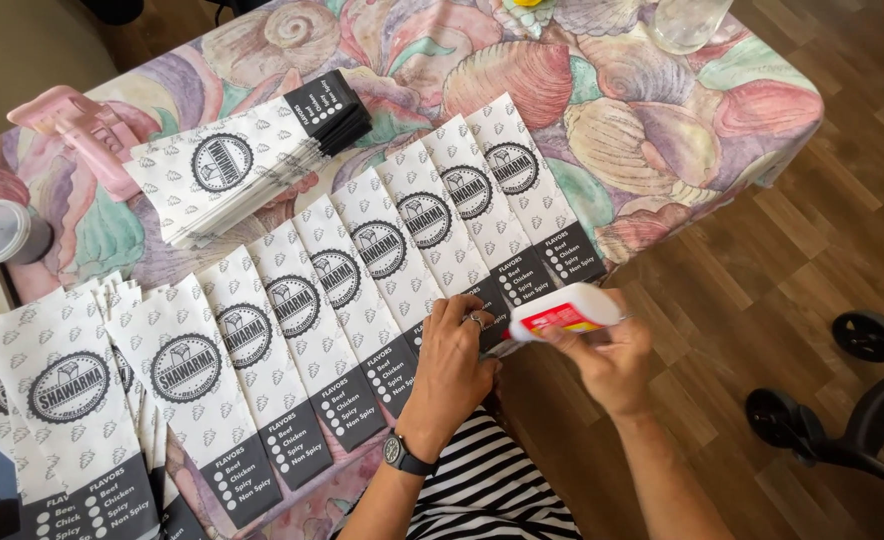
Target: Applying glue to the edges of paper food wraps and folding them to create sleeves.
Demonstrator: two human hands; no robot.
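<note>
Right hand (pixel 612 360) grips a white glue bottle (pixel 565 312), nozzle down. Left hand (pixel 452 365), fingers curled, presses a paper bag (pixel 397 262). Bags overlap across the worktop (pixel 662 120).

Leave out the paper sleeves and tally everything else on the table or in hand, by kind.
Glue bottle, in the right hand: 1
Pink plastic tool: 1
Lidded cup: 1
Clear glass vessel: 1
Total: 4

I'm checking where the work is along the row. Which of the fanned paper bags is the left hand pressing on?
The left hand presses the lower end of the fifth bag from the row's left, the only one touched.
</note>
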